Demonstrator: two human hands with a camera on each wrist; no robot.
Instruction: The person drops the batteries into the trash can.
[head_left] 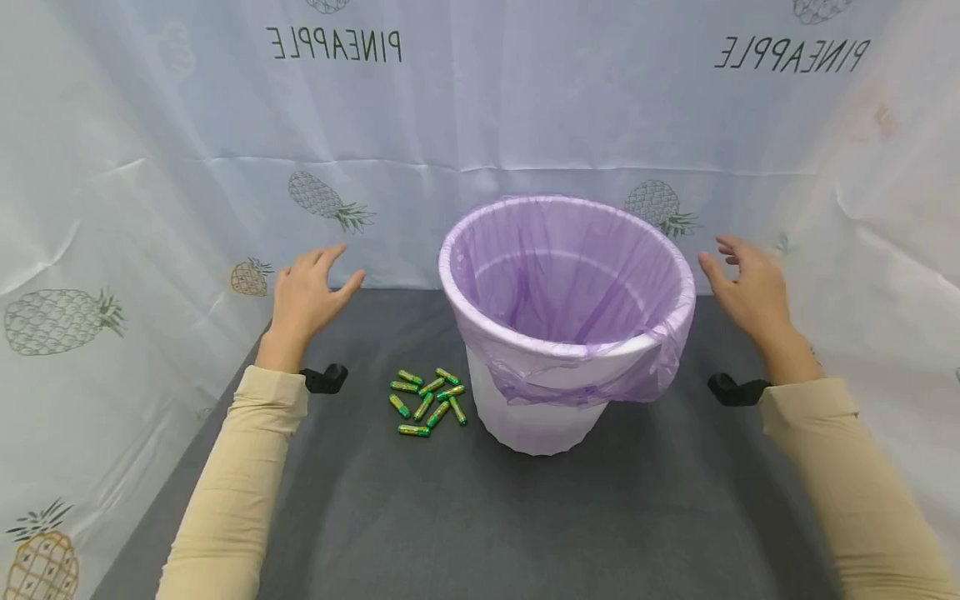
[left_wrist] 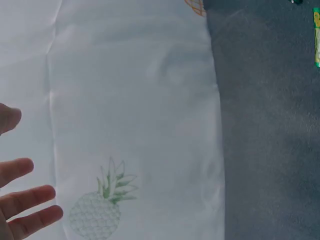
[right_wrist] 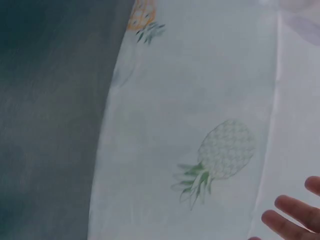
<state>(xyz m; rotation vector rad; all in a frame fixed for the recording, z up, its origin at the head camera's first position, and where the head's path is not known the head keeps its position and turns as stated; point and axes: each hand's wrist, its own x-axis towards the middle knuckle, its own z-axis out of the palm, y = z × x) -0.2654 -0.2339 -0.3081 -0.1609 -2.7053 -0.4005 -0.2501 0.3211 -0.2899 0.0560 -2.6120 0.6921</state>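
A white bin (head_left: pixel 540 417) lined with a purple bag (head_left: pixel 567 275) stands upright in the middle of the dark table (head_left: pixel 465 517). Several green batteries (head_left: pixel 428 402) lie in a loose heap on the table just left of the bin's base. My left hand (head_left: pixel 307 292) hovers open to the left of the bin, holding nothing. My right hand (head_left: pixel 746 287) hovers open to the right of the bin's rim, also holding nothing. In the left wrist view only the fingertips (left_wrist: pixel 27 200) show against the cloth. The right wrist view shows fingertips (right_wrist: pixel 295 215) at the bottom right corner.
White cloth printed with pineapples (head_left: pixel 480 125) walls the table at the back and on both sides. A black clip (head_left: pixel 326 379) sits by my left wrist and another black clip (head_left: pixel 731 390) by my right wrist. A battery (left_wrist: pixel 316 37) shows at the left wrist view's right edge.
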